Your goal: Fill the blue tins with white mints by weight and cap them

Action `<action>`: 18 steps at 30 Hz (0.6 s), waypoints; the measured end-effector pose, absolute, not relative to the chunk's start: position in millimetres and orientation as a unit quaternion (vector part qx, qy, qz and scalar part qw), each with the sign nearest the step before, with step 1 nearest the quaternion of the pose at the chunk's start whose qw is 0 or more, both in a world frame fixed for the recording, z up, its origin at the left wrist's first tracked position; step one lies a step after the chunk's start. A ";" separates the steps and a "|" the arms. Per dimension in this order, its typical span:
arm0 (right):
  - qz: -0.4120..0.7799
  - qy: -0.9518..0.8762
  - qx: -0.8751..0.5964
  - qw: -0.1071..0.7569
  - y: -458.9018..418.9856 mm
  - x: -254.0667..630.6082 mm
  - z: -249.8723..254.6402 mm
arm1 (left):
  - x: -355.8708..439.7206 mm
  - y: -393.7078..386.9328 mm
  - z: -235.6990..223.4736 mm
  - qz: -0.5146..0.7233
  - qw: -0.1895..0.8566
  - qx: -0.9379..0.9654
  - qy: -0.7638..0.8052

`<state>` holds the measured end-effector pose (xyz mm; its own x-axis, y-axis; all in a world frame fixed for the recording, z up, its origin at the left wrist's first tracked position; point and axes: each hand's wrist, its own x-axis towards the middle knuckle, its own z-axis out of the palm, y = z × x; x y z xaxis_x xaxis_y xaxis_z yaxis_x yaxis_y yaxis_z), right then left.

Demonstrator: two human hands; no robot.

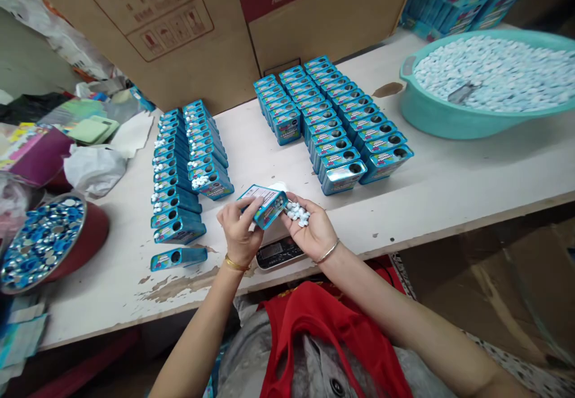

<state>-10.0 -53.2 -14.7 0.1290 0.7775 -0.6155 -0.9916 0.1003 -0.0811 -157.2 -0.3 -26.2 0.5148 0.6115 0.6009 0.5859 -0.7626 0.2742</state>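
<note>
My left hand (242, 230) grips a blue candy box (271, 207), tilted so that its open end faces my right hand (317, 230). Small white candies (297, 213) lie in the cupped palm and fingers of that right hand, right beside the box's opening. Below my hands, at the table's front edge, sits a small black-topped digital scale (276, 254), partly covered by them. Behind the box a bit of something white shows, mostly hidden. To the left stand two rows of similar blue boxes (179, 230), several with white candies at their top holes.
Several more rows of blue boxes (344, 176) stand right of centre. A turquoise basin (431, 119) full of white candies holds a scoop (462, 92). At left is a red bowl (92, 236) of blue and silver pieces. A large cardboard carton (215, 38) stands behind.
</note>
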 end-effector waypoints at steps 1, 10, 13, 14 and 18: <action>0.621 0.215 -0.252 0.710 -55.5 -7.8 -14.7 | -156.0 -0.3 -26.0 0.360 0.060 0.860 0.356; 0.621 0.195 -0.295 0.700 -92.4 18.5 -20.6 | -154.1 16.1 -59.9 0.386 0.356 0.760 0.383; 0.623 0.196 -0.303 0.694 -104.8 18.3 -24.4 | -158.9 17.9 -63.1 0.363 0.357 0.774 0.378; 0.626 0.197 -0.306 0.690 -108.8 17.0 -25.2 | -160.7 15.8 -59.3 0.362 0.336 0.784 0.377; 0.642 0.207 -0.319 0.665 -122.8 9.0 -24.6 | -163.5 -14.9 -30.4 0.407 0.162 0.810 0.389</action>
<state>9.0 -122.8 -24.6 0.0894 0.7229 -0.6852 -0.9868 -0.0290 -0.1593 -163.5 -14.9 -30.4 0.3660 0.7627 0.5332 0.4994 -0.6444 0.5791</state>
